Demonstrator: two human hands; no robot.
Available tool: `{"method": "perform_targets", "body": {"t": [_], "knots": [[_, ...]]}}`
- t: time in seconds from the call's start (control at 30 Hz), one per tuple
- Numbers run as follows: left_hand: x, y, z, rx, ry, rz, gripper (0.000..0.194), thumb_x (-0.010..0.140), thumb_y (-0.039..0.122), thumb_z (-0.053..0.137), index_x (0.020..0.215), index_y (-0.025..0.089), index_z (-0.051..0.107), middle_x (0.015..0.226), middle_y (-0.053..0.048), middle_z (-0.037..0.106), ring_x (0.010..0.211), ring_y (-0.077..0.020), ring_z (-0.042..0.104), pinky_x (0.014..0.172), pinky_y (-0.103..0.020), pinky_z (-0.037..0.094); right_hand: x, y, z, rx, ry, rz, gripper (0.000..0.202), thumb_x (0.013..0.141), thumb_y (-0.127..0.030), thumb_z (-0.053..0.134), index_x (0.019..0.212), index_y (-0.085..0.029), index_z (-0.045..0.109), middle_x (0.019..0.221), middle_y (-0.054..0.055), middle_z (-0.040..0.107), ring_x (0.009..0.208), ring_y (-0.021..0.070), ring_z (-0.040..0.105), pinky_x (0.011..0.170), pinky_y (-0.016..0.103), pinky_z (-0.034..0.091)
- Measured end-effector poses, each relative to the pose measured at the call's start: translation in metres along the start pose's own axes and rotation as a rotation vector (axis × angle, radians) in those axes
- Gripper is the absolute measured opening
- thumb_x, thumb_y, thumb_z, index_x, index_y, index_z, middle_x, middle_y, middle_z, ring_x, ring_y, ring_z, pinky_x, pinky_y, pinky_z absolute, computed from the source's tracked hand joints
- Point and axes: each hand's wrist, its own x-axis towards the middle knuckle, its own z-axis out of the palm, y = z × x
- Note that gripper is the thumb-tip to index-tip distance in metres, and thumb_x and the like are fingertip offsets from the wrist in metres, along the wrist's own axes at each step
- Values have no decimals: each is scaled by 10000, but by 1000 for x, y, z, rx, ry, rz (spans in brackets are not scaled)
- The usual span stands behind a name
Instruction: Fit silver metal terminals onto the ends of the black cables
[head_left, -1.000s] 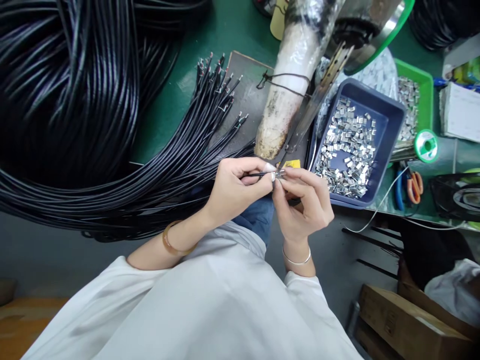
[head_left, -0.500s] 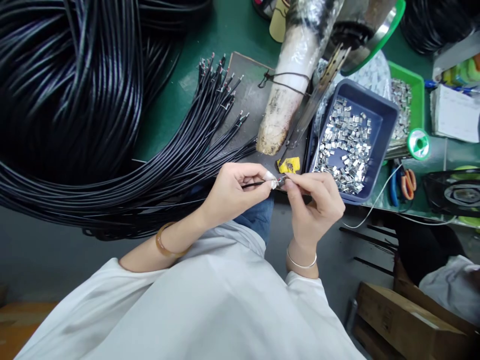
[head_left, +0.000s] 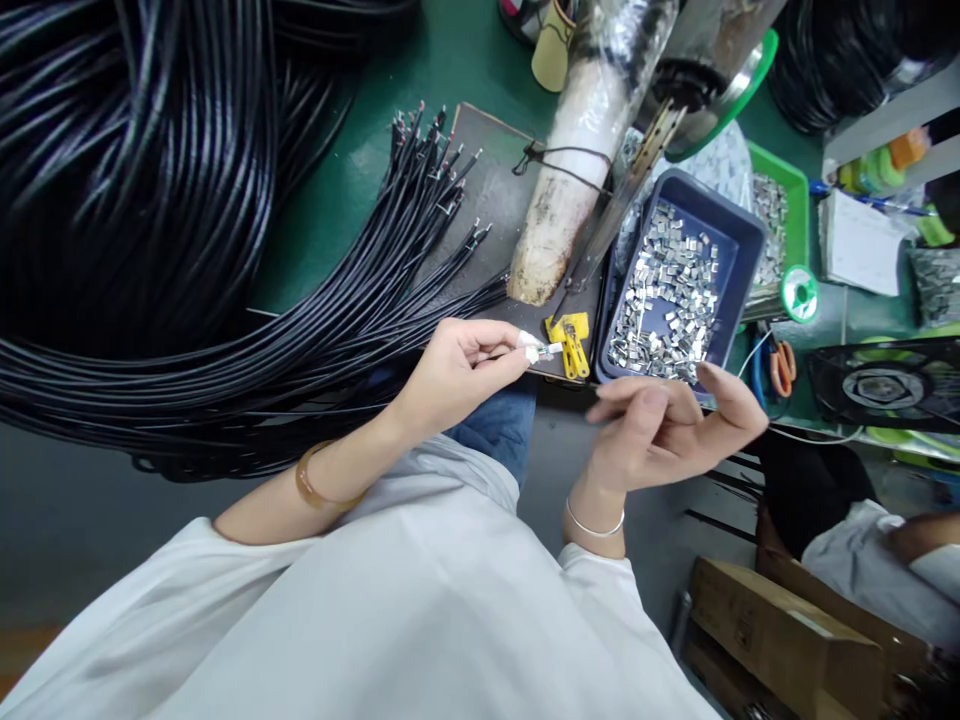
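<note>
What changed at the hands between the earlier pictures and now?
The right hand released the small part and moved right, to the near edge of the blue tray, its fingers spread. The left hand still pinches the part's end; cable bundle and tray stayed put.

So my tabletop is deep green, the cable bundle is shiny black with little red and white tips, my bin is navy with silvery metal bits, the tray behind it's bright green, and my sleeves are plain white.
</note>
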Motion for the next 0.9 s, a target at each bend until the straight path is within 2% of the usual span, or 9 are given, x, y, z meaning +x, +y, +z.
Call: {"method": "perform_targets", "body": {"t": [0.07,0.13,0.23,0.37,0.53,0.63,0.73,0.9], "knots": [[1,1,1,-9,16,12,77,730,208,749,721,132,753,722,-29,731,648,-104,627,631,-199,510,0,0,0,-45,-97,27,266,913,-136,591,1153,-250,570,821,-51,721,640,119,724,594,274,635],[2,2,2,-11,15,21,71,729,201,740,707,134,745,716,-27,727,647,-102,625,638,-199,513,0,0,3,-121,-233,31,190,883,-119,637,1034,-231,609,939,-8,758,837,160,767,764,335,667],[4,0,4,30,42,55,77,747,202,723,707,138,735,675,-15,691,602,-89,588,593,-188,480,-1,3,9,-153,-355,-39,153,855,-106,669,947,-219,625,1045,27,760,933,159,755,815,321,659],[5,-5,8,151,136,149,55,766,166,692,748,143,740,621,13,616,501,-48,434,470,-170,337,-4,9,16,-177,-325,-104,163,847,-93,663,943,-217,617,1069,35,757,928,150,750,815,311,659],[5,-7,11,273,176,242,111,819,162,649,770,148,747,581,31,529,472,-37,305,436,-176,257,-2,11,20,-139,-315,-67,161,863,-100,643,959,-222,601,1080,39,747,939,162,750,814,345,667],[6,-5,11,308,180,329,120,829,145,643,803,154,759,559,44,480,473,-35,289,436,-167,252,2,7,20,-124,-310,-65,199,836,-64,662,954,-216,612,1088,43,745,944,162,748,825,339,668],[7,-5,10,336,186,407,120,823,128,641,807,140,759,566,45,509,472,-28,291,432,-154,252,5,3,19,-146,-328,-67,211,817,-49,676,931,-219,622,1108,38,743,963,160,746,834,322,668],[6,-7,8,348,137,418,118,815,96,634,818,125,748,608,37,575,477,-22,299,425,-138,249,2,2,16,-114,-358,-62,234,790,-27,685,914,-210,609,1099,46,752,937,151,750,812,282,662]]}}
